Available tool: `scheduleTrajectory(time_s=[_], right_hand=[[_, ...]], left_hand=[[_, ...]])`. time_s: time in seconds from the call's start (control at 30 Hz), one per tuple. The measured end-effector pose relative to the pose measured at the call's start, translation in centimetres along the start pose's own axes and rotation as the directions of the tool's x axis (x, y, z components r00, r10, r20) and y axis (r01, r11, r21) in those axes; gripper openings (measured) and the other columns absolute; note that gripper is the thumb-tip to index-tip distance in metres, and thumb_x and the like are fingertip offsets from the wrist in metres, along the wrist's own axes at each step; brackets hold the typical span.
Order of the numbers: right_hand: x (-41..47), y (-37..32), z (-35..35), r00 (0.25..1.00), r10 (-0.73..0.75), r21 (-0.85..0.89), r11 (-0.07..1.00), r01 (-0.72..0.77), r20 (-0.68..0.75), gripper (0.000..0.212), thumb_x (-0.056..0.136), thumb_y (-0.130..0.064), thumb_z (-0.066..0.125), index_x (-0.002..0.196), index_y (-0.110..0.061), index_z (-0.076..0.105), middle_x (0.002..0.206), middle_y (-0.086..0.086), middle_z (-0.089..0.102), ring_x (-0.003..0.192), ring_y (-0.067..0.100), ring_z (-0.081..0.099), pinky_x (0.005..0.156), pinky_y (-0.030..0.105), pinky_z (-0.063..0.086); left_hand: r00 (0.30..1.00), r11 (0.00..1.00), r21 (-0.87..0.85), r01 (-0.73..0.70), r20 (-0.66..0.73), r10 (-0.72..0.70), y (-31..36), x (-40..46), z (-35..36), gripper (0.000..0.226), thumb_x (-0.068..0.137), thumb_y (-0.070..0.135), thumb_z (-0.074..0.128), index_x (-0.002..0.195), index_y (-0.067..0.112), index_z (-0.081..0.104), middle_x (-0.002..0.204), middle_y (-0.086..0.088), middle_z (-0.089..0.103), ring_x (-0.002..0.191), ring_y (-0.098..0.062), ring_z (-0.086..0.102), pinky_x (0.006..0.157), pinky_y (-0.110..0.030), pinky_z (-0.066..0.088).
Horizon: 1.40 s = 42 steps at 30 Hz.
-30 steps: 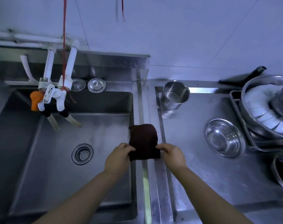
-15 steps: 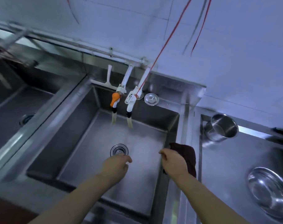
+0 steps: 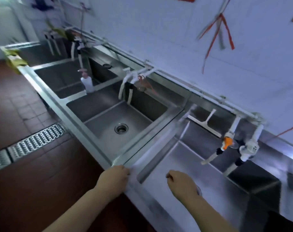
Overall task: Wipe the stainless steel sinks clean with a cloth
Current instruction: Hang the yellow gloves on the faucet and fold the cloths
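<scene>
A row of stainless steel sinks runs along the tiled wall. The middle sink (image 3: 135,134) has a round drain (image 3: 121,128). The nearest sink (image 3: 201,166) lies lower right, under white taps, one with an orange cap (image 3: 227,143). My left hand (image 3: 114,176) rests with curled fingers on the front rim where the divider between these two sinks meets it. Over the nearest basin hovers my right hand (image 3: 181,184), fingers curled, nothing showing in it. No cloth is in view. The frame is blurred.
A white pump bottle (image 3: 87,83) stands on the divider of the far sink (image 3: 62,77). White taps (image 3: 129,84) hang over the middle sink. A yellow-green rag (image 3: 14,60) lies at the far left end. A metal drain grate (image 3: 33,143) crosses the red-brown floor tiles.
The view has swung left along the sink row. The dark cloth, held in both hands, then only the right, is out of sight. My left hand moved to the front rim.
</scene>
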State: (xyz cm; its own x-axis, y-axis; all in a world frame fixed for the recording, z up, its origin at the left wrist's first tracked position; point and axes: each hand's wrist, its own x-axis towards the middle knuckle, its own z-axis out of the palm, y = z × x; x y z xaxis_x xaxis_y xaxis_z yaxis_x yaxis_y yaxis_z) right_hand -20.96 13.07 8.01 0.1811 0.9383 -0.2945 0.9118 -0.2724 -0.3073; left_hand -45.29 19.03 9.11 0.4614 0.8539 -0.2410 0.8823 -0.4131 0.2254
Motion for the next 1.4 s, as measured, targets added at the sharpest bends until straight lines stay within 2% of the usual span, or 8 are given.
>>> scheduleTrajectory(time_s=[0.1,0.2,0.33,0.43,0.6,0.97,1.2,1.4], right_hand=[[2.5,-9.3,2.0,0.997,-0.074,0.008,0.997,0.074,0.037,0.03,0.093,-0.023,0.035,0.107,-0.028,0.061,0.106,-0.006,0.065,0.088,0.015,0.058,0.074,0.028,0.047],[4.8,-17.8,3.8,0.985,-0.159,0.038,0.987,0.156,0.07,0.032,0.094,-0.026,0.036,0.111,-0.027,0.062,0.112,-0.007,0.065,0.099,0.014,0.059,0.079,0.027,0.046],[7.6,-26.1,4.8,0.969,-0.236,0.041,0.972,0.233,0.073,0.032,0.093,-0.028,0.039,0.111,-0.026,0.065,0.113,-0.003,0.065,0.102,0.018,0.059,0.08,0.027,0.045],[10.3,-30.1,4.7,0.961,-0.266,0.069,0.963,0.262,0.068,0.03,0.093,-0.029,0.041,0.11,-0.026,0.065,0.111,-0.005,0.067,0.099,0.015,0.06,0.079,0.026,0.047],[16.3,-35.9,4.4,0.95,-0.308,0.072,0.95,0.304,0.056,0.028,0.093,-0.028,0.043,0.108,-0.028,0.066,0.104,-0.007,0.068,0.091,0.013,0.061,0.065,0.025,0.04],[31.9,-50.9,2.9,0.886,-0.444,0.13,0.894,0.428,0.133,0.023,0.091,-0.023,0.047,0.103,-0.026,0.066,0.103,-0.005,0.069,0.095,0.015,0.061,0.077,0.028,0.047],[38.5,-61.6,4.2,0.834,-0.504,0.123,0.864,0.489,0.225,0.021,0.09,-0.028,0.05,0.099,-0.029,0.068,0.101,-0.007,0.07,0.092,0.011,0.062,0.071,0.024,0.044],[45.1,-72.0,5.5,0.836,-0.509,0.105,0.861,0.498,0.204,0.02,0.091,-0.025,0.05,0.098,-0.03,0.068,0.099,-0.009,0.069,0.09,0.01,0.062,0.067,0.023,0.041]], left_hand=[[0.995,0.996,-0.059,0.071,-0.068,-0.075,-8.8,-2.1,-2.6,0.029,0.091,0.029,0.042,0.117,0.03,0.056,0.118,0.007,0.057,0.112,-0.015,0.053,0.089,-0.031,0.044],[0.98,0.983,-0.103,0.153,-0.113,-0.164,-16.3,-4.1,-4.7,0.03,0.091,0.032,0.044,0.119,0.034,0.055,0.119,0.01,0.054,0.114,-0.012,0.051,0.091,-0.03,0.044],[0.948,0.959,-0.147,0.244,-0.17,-0.267,-23.9,-5.7,-6.9,0.03,0.09,0.034,0.046,0.119,0.035,0.055,0.119,0.014,0.053,0.113,-0.009,0.052,0.088,-0.027,0.044],[0.929,0.945,-0.167,0.28,-0.2,-0.31,-28.0,-5.5,-8.2,0.028,0.089,0.035,0.045,0.115,0.035,0.056,0.114,0.015,0.054,0.111,-0.009,0.054,0.086,-0.027,0.046],[0.905,0.926,-0.161,0.342,-0.21,-0.371,-34.0,-3.0,-10.6,0.028,0.089,0.036,0.046,0.115,0.034,0.056,0.116,0.012,0.056,0.113,-0.012,0.053,0.087,-0.03,0.046],[0.822,0.853,-0.243,0.462,-0.244,-0.515,-48.1,5.1,-18.7,0.026,0.09,0.035,0.048,0.114,0.033,0.058,0.117,0.012,0.056,0.109,-0.013,0.055,0.083,-0.029,0.044],[0.747,0.728,-0.401,0.556,-0.143,-0.649,-57.8,6.1,-19.6,0.021,0.088,0.034,0.054,0.107,0.032,0.062,0.114,0.013,0.06,0.103,-0.008,0.059,0.083,-0.025,0.045],[0.721,0.696,-0.461,0.551,-0.156,-0.675,-69.9,8.9,-22.2,0.02,0.09,0.034,0.054,0.108,0.031,0.063,0.11,0.013,0.062,0.101,-0.008,0.059,0.081,-0.025,0.046]])
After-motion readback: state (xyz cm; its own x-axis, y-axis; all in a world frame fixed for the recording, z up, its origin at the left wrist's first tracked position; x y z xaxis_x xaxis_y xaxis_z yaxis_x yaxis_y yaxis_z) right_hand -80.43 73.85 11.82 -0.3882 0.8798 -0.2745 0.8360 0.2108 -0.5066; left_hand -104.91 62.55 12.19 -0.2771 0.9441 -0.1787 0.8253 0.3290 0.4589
